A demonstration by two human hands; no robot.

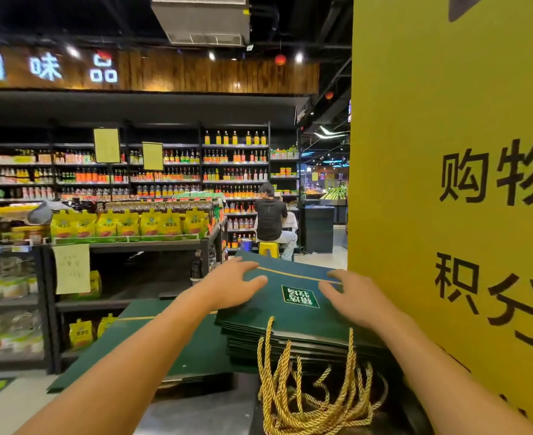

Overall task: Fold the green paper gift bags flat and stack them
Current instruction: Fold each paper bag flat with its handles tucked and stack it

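Both hands are out in front of me, open, with nothing gripped. My left hand (pixel 233 282) lies flat with its fingers stretched across the far left part of the top bag (pixel 290 318). My right hand (pixel 354 296) is over the bag's right side with its fingers a little spread and loosely bent. I cannot tell whether it presses down or only touches.

That top green bag is folded flat and crowns a stack of folded bags (pixel 306 348). Its long axis runs from me away toward the shelves, skewed slightly to the left at the far end. The printed logo (pixel 299 296) sits between my two hands and reads upside down from where I look. A thin gold line crosses the bag near its far end. The handle end points at me: gold rope handles (pixel 309 390) spill off the near edge of the stack in a tangle, below and between my forearms.

Just left of the stack, partly under my left forearm, lies a lower flat green pile (pixel 177 350), lower than the stack. Grey tabletop (pixel 202 414) shows at the bottom. A tall yellow sign (pixel 447 199) with black characters stands close on the right. Beyond, a person (pixel 271 219) sits on a yellow stool before stocked shelves (pixel 164 177).
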